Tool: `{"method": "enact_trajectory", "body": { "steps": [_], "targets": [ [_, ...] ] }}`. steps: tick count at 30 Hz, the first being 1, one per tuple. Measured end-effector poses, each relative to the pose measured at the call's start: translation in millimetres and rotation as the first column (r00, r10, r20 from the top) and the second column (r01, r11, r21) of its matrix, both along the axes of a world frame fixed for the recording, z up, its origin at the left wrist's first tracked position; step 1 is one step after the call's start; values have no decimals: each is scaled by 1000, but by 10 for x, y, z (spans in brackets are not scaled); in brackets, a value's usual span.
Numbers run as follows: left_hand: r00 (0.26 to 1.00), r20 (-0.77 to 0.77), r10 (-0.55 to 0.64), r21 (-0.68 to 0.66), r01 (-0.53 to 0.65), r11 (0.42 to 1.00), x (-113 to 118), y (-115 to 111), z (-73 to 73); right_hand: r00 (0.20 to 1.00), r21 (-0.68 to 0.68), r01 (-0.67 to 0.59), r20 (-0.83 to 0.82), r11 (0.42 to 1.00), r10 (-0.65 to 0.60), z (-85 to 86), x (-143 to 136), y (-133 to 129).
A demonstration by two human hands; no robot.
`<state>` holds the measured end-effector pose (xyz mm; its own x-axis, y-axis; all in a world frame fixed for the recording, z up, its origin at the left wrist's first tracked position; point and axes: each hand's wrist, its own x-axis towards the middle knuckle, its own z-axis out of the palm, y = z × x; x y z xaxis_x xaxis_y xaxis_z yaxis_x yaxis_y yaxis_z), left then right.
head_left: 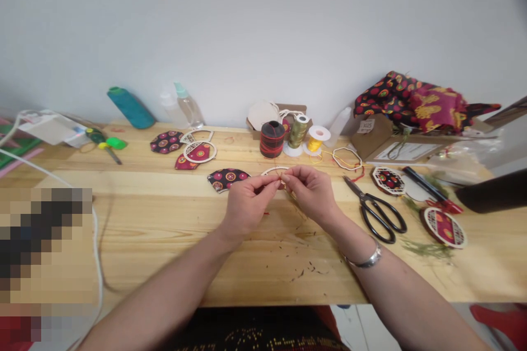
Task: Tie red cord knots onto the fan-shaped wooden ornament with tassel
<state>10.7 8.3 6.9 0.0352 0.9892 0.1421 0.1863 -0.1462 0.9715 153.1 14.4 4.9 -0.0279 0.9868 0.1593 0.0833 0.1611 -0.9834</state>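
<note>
My left hand (248, 201) and my right hand (312, 193) meet fingertip to fingertip above the middle of the wooden table (164, 225). Each is closed in a pinch. Something small and thin, perhaps thread, shows between them, too small to make out. Just behind the fingers lies a pale ring-like frame (272, 170), partly hidden. A dark patterned fabric piece (228, 179) rests beside my left hand. Behind the hands stand a red and black spool (272, 140), a green spool (298, 130) and a yellow spool (316, 140). Black-handled scissors (376, 213) lie right of my right hand.
At the back right, patterned cloth (411, 100) tops a cardboard box (382, 140). A decorated oval (444, 227) and a black cylinder (494, 192) are at the right. A teal spool (132, 107), a spray bottle (188, 106) and a screwdriver (102, 145) sit at the left, with a white cable (96, 241).
</note>
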Motion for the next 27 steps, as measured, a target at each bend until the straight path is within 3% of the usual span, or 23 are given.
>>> {"method": "enact_trajectory", "body": {
  "steps": [7,14,17,27],
  "targets": [
    [991,-132,36,187,-11,982,-8,-15,-58,999,-36,-13,-35,999,12,2,-19,-2],
    [990,-118,81,150,-63,987,-21,1,-33,985,-156,-69,-168,985,42,6,-70,-20],
    [992,-70,109,111,-100,989,-31,21,-19,993,-159,-62,-114,985,44,12,-88,-42],
    [990,-17,139,-4,-139,990,-31,44,-14,980,46,-13,199,999,3,21,-93,-102]
  ]
}}
